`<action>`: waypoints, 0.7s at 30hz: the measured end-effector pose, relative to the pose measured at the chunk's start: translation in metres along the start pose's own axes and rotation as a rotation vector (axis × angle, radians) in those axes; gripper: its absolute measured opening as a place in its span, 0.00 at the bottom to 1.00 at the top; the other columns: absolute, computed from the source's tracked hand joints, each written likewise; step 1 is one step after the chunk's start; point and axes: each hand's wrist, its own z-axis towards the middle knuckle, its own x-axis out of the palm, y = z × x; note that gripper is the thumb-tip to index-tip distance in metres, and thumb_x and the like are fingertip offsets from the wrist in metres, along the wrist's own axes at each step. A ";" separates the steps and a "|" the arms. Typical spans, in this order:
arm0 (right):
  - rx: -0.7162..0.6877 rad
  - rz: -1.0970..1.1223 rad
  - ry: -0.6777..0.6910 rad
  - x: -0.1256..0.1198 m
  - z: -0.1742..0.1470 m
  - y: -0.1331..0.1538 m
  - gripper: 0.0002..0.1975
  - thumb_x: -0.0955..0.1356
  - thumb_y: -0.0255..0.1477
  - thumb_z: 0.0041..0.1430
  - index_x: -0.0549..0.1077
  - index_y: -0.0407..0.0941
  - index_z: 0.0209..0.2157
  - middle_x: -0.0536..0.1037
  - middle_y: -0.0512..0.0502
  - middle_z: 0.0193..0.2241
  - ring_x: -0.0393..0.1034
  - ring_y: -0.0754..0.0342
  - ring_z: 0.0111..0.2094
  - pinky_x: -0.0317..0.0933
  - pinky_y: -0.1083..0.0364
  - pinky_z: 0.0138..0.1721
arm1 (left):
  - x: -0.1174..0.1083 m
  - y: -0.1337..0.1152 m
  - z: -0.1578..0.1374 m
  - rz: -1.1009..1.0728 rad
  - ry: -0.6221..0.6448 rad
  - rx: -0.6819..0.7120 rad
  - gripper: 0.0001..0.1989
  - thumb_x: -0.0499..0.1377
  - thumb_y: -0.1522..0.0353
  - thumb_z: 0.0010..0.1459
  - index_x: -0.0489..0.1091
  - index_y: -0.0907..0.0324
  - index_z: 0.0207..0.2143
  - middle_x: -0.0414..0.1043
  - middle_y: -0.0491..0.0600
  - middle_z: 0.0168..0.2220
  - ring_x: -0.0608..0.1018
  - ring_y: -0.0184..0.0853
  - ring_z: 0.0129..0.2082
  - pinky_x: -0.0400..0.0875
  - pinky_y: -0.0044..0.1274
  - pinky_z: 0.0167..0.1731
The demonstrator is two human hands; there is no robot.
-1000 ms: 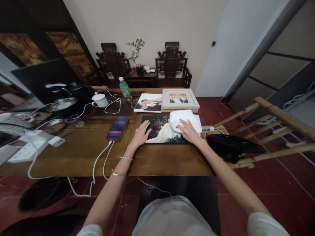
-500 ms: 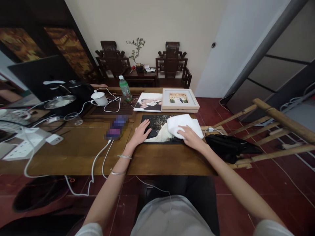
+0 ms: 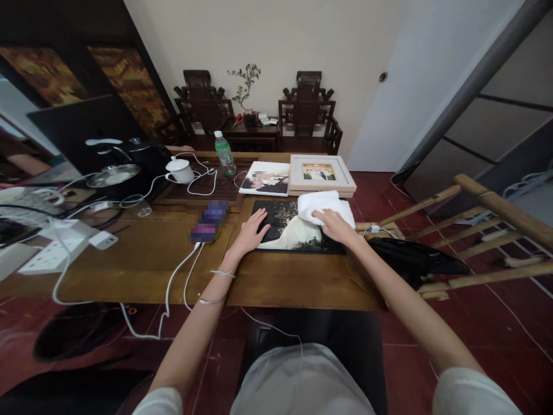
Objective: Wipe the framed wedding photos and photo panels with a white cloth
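A dark photo panel point(image 3: 285, 230) with a long white dress pictured on it lies flat near the table's front edge. My left hand point(image 3: 254, 229) rests on its left end, fingers spread. On the panel's right part, my right hand point(image 3: 336, 226) grips a folded white towel point(image 3: 322, 206), which covers the upper right of the picture. Just behind the panel are a white-edged photo print point(image 3: 265, 180) and a pale picture frame point(image 3: 345, 180), side by side.
A phone point(image 3: 209, 222) with white cables lies left of the panel. Farther left are a power strip point(image 3: 56, 251), a lidded white cup point(image 3: 180, 170) and a pot point(image 3: 113, 178). A green-labelled bottle point(image 3: 225, 154) stands behind. A bamboo chair point(image 3: 496, 202) holding a black bag is at the right.
My right hand has pushed the towel slightly up the panel, uncovering more of the picture's lower right. My left hand stays on the left end. The whole view has shifted a little.
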 end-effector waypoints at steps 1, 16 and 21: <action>-0.018 0.007 -0.008 0.002 -0.014 0.007 0.29 0.58 0.13 0.44 0.69 0.41 0.49 0.74 0.36 0.45 0.67 0.44 0.47 0.59 0.46 0.49 | 0.001 0.001 0.000 0.000 -0.001 0.000 0.23 0.49 0.62 0.64 0.59 0.57 0.60 0.54 0.56 0.64 0.54 0.40 0.65 0.52 0.43 0.60; -0.020 0.033 -0.002 0.009 -0.043 0.021 0.31 0.59 0.13 0.42 0.69 0.41 0.51 0.67 0.33 0.56 0.58 0.44 0.59 0.50 0.39 0.59 | -0.004 -0.002 -0.002 0.042 0.040 -0.004 0.24 0.47 0.60 0.64 0.57 0.57 0.61 0.52 0.56 0.65 0.54 0.42 0.66 0.51 0.48 0.58; 0.033 0.010 -0.010 0.005 0.005 -0.001 0.28 0.58 0.14 0.46 0.68 0.41 0.50 0.74 0.34 0.46 0.67 0.41 0.49 0.59 0.41 0.50 | -0.004 -0.003 -0.001 0.052 0.039 -0.001 0.24 0.47 0.61 0.64 0.57 0.56 0.61 0.52 0.57 0.65 0.54 0.41 0.66 0.52 0.47 0.58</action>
